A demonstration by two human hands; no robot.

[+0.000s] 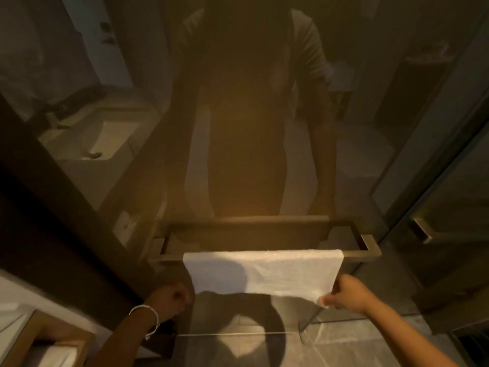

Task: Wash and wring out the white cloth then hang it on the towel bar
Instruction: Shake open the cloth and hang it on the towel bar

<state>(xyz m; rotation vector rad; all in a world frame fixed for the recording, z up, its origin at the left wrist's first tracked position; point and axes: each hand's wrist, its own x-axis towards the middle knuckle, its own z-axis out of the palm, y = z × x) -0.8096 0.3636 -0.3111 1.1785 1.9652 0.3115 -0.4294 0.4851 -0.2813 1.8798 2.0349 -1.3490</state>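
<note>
The white cloth [264, 271] hangs spread flat over the brass towel bar [370, 254], which is fixed to a glass panel in front of me. My right hand [349, 294] pinches the cloth's lower right corner. My left hand [172, 299], with a silver bracelet on the wrist, is at the cloth's lower left edge with its fingers curled; whether it grips the cloth is unclear in the dim light.
The glass panel [238, 154] reflects a person, a sink and a faucet [92, 139]. A second brass handle [423, 231] sits on the glass door at right. Grey marble floor [344, 345] lies below. A wooden-framed shelf [53, 345] is at lower left.
</note>
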